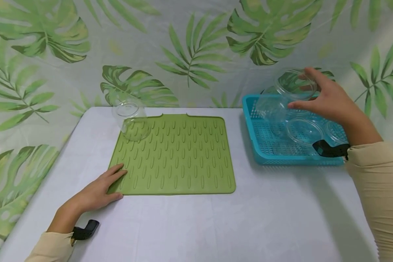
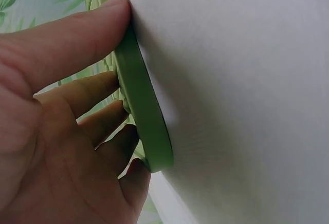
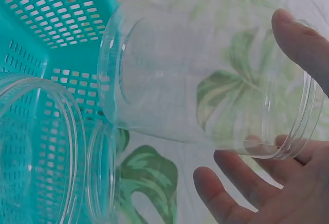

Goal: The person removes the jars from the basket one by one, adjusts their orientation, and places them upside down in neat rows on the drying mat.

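My right hand (image 1: 329, 96) grips a clear jar (image 1: 296, 85) near its ringed rim, thumb on one side and fingers on the other. That jar (image 3: 190, 80) is tilted above the blue basket (image 1: 256, 154); its wide base shows beside the basket wall in the right wrist view. More clear jars (image 1: 304, 131) lie inside the basket. My left hand (image 1: 95, 189) rests at the front left corner of the green drying mat (image 1: 173, 156). In the left wrist view the thumb (image 2: 97, 23) and fingertips touch the mat's edge. Another clear jar (image 1: 135, 125) stands on the mat's back left corner.
A white cloth (image 1: 196, 225) covers the table. Behind it hangs a leaf-patterned sheet (image 1: 196, 43). The basket stands at the back right, apart from the mat, with a strip of the white cloth between them.
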Demonstrator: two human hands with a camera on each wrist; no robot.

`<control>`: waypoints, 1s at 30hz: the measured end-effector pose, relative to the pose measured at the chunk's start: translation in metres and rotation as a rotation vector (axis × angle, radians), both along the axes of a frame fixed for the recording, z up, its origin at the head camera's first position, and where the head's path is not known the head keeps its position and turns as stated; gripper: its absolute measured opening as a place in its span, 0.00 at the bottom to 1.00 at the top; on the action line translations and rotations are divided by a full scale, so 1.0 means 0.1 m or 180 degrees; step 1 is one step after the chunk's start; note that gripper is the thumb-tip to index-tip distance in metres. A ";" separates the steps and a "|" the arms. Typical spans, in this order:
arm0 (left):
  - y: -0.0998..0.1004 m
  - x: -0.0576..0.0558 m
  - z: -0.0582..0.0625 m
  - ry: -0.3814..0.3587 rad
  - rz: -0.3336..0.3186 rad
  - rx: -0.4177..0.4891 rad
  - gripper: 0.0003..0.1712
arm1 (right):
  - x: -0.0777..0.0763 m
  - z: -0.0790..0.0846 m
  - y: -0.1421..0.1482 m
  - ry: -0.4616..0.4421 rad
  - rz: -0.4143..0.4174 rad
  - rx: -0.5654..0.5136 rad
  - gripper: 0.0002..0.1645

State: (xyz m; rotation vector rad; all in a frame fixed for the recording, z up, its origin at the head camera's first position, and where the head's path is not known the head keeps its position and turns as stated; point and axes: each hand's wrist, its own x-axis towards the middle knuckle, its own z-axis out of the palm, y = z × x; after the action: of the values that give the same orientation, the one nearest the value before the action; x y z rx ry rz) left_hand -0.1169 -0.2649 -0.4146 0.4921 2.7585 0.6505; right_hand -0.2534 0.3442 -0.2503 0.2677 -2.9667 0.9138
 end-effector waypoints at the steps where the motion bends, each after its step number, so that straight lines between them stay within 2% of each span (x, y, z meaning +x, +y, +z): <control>1: 0.00 0.00 0.00 0.0001 0.0002 0.0002 0.43 | 0.00 0.00 0.00 -0.0004 0.0021 -0.0009 0.61; 10: 0.01 0.01 0.01 0.0012 -0.0008 0.0011 0.42 | -0.01 -0.02 -0.09 -0.0116 0.0108 -0.0131 0.63; 21: 0.00 0.03 0.02 0.0018 0.0022 0.0021 0.43 | 0.08 0.03 -0.26 0.0070 0.0094 -0.0406 0.65; 30: 0.00 0.04 0.01 0.0038 0.0026 0.0027 0.43 | 0.13 0.05 -0.52 0.0012 0.0148 -0.0483 0.64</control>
State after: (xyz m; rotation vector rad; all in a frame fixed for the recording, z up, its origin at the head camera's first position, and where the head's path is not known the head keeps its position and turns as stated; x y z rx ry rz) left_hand -0.1131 -0.2646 -0.4137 0.4886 2.7714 0.6635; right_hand -0.2399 0.2922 -0.2448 0.3340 -2.8794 1.1350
